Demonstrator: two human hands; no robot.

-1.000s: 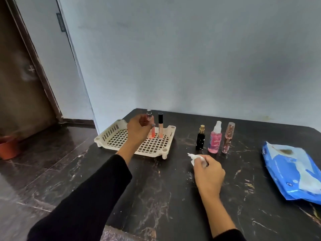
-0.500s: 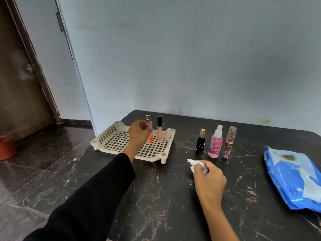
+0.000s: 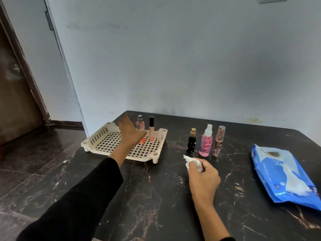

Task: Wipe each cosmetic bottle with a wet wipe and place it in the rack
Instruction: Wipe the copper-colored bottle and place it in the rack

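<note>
A single wide-angle view from the person's head, looking forward and down across a dark marble table (image 3: 156, 206) toward a pale wall (image 3: 191, 58). Both forearms reach in from the bottom edge, near the lens; the far table edge lies beyond the fingers.

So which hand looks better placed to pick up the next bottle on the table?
Probably the left hand: it is open and empty over the rack, while the right hand holds the wet wipe beside the black bottle.

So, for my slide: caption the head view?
Left hand open over rack; right hand holds wipe.
</note>
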